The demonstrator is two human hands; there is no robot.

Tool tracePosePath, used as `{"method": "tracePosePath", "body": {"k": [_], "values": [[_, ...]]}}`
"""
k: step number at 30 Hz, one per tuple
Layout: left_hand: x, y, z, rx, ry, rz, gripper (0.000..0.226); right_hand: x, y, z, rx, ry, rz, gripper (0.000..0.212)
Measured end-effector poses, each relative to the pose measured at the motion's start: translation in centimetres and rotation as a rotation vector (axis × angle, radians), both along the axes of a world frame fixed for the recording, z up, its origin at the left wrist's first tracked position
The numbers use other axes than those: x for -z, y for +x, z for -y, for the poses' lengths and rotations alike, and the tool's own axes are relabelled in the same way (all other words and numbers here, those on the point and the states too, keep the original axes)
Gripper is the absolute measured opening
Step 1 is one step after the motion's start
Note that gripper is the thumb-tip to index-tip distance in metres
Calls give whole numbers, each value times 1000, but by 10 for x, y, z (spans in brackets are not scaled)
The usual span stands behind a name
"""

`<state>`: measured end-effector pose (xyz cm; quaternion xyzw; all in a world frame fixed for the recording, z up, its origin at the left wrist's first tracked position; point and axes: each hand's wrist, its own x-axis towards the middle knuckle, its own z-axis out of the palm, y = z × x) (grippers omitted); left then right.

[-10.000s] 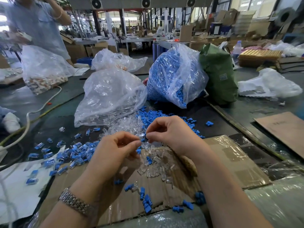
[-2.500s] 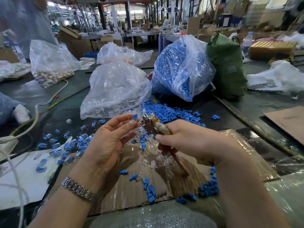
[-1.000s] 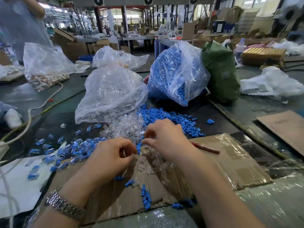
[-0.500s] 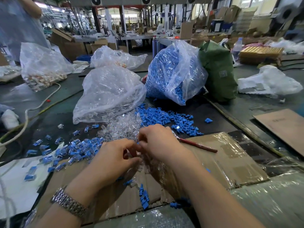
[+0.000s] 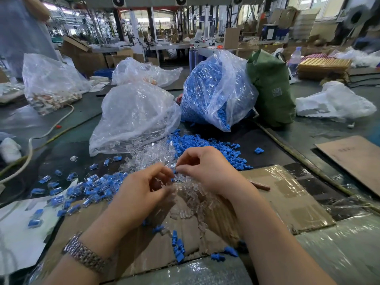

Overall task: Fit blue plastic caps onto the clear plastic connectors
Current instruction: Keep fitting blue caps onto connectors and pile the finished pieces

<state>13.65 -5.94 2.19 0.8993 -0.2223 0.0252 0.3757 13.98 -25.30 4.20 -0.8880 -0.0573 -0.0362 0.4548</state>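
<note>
Now both hands meet over the pile of clear connectors [image 5: 156, 155] at the middle of the desk [image 5: 308, 132], drawn slightly higher and closer together than half a second ago, when they worked lower against the cardboard sheet [image 5: 287, 194]. The pliers-like tool the right hand held two and a half seconds ago is out of its fingers; a reddish handle [image 5: 260, 185] lies on the cardboard just right of the right wrist.

The left hand [image 5: 141, 194] has its fingers curled, thumb and forefinger pinched at the point where the hands meet; its grip is narrow, on a small clear piece too blurred to name. The right hand [image 5: 207, 167] also pinches narrowly with thumb and forefinger at that same spot, on a small piece with a trace of blue showing beside the fingertips; whether it is a cap cannot be told.

Loose blue caps [image 5: 216, 145] lie spread just beyond the right hand, below the bag of blue caps [image 5: 207, 89]. The clear bag [image 5: 133, 116] slumps beyond the left hand, connectors spilling from its mouth toward both grips. Finished capped connectors [image 5: 88, 188] lie scattered left of the left hand, a few more blue caps [image 5: 177, 246] near the cardboard's front edge between the forearms. A metal watch [image 5: 86, 255] bands the left wrist.
</note>
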Motion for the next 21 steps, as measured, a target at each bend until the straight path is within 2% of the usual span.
{"method": "tracePosePath", "body": {"k": [2,5,7,10,16,21], "values": [[-5,-2,-2,-41,-177,-119,18,-2,-3,4,12,110,15,5],[-12,-2,-3,-59,-631,-530,22,-7,-7,9,2,284,51,6],[-14,1,-5,-40,-818,-687,26,-9,-8,8,-18,326,67,4],[-14,3,-5,-43,-913,-658,26,-9,-9,3,-81,327,91,5],[-11,3,-1,-73,-886,-509,24,-3,-8,-9,-133,223,188,12],[-13,0,1,-86,-967,-463,34,1,-7,-13,-130,170,208,12]]}}
